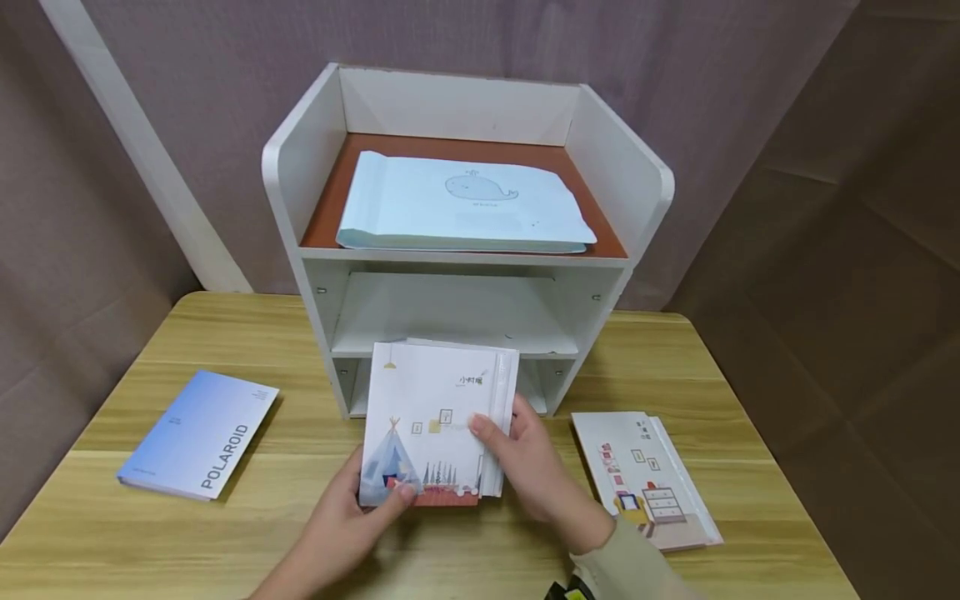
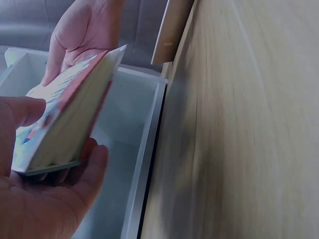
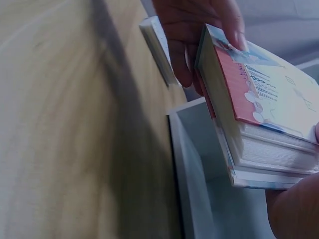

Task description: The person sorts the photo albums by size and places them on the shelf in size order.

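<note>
Both hands hold a thick photo album [image 1: 431, 425] just above the desk [image 1: 300, 533], in front of the lower openings of the white shelf unit [image 1: 465, 242]. The left hand [image 1: 352, 508] grips its near left corner, thumb on the illustrated cover and fingers curled beneath. The right hand [image 1: 528, 462] clasps the right edge, thumb on top. The wrist views show a stiff cover over a dense block of sleeved pages, so it probably handles as a rigid, fairly heavy slab, and the glossy cover looks somewhat slippery. Gripping opposite edges with fingers underneath seems the safest hold. A similar album [image 1: 648, 479] lies to the right, a blue Polaroid book [image 1: 198, 433] to the left, and a pale whale-print folder [image 1: 465, 204] on the top shelf.
</note>
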